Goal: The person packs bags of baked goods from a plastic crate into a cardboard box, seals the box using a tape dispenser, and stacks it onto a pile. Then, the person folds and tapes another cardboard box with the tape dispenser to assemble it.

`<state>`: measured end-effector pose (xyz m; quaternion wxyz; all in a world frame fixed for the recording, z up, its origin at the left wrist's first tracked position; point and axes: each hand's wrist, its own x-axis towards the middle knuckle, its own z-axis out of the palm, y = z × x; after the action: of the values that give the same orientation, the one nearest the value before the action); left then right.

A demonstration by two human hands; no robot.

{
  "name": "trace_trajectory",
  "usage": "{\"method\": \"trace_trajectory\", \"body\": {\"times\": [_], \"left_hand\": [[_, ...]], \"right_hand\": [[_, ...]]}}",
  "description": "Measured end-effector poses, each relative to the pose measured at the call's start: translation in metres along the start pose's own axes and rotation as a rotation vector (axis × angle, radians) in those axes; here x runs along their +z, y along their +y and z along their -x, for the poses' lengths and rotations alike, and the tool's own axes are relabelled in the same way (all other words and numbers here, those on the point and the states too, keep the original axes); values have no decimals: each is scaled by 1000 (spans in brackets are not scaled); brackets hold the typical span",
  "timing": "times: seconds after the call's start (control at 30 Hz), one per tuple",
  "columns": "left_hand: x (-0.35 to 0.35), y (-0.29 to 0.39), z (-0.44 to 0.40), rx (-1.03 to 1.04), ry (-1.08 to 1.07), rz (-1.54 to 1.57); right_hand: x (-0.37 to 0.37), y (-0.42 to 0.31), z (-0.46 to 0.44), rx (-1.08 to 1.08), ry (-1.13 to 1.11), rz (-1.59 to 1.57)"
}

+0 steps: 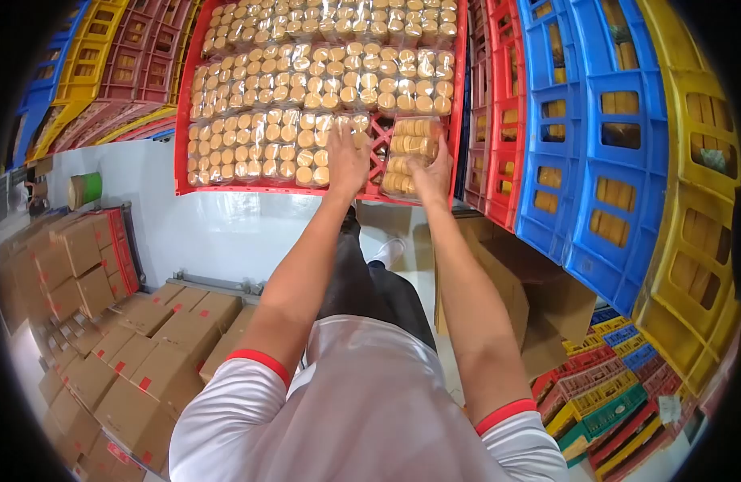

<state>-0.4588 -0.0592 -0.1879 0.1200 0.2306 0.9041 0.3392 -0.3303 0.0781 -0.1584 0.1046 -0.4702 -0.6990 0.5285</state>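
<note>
A red crate (250, 191) holds rows of clear-wrapped packs of round golden biscuits (240, 153), most with their flat faces up. My right hand (434, 173) grips one clear pack of biscuits (410, 149) at the front right of the crate. That pack lies on its side, so the biscuits' edges show, and the thumb presses on its near part. My left hand (348, 161) rests on the front row, fingers stretched forward against the packs. Between the two hands a strip of the crate's red lattice floor (378, 149) shows.
Stacked blue crates (583, 153) and yellow crates (692, 193) with biscuits rise close on the right; more stacks stand at the left. Cardboard boxes (161, 345) are piled at lower left. An open carton (507, 281) stands beside my right arm. Coloured crates (611, 386) lie lower right.
</note>
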Motion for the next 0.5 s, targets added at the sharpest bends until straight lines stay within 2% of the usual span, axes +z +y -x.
{"method": "trace_trajectory", "body": {"times": [0.03,0.07,0.1,0.13,0.17,0.23,0.3,0.4,0.43,0.5], "left_hand": [[2,-1,2,-2,5,-2],[7,0,8,41,-26,-137],[10,1,15,83,-62,-273],[10,2,19,124,-153,-300],[12,4,21,120,-156,-301],[14,12,22,65,-53,-201],[12,17,13,51,-1,-217],[8,27,-7,-156,-14,-172],[3,30,-15,-152,-15,-168],[-3,32,-28,-330,-204,-169]], "right_hand": [[6,-5,5,-154,142,266],[10,-10,9,-198,177,330],[12,-17,12,-196,174,326],[12,-23,13,-212,207,430],[12,-29,15,-229,238,538],[18,-22,19,-238,249,586],[21,-21,24,-134,230,636],[26,-20,27,-54,234,656],[29,-18,24,-44,244,660],[34,-15,18,-23,230,687]]}}
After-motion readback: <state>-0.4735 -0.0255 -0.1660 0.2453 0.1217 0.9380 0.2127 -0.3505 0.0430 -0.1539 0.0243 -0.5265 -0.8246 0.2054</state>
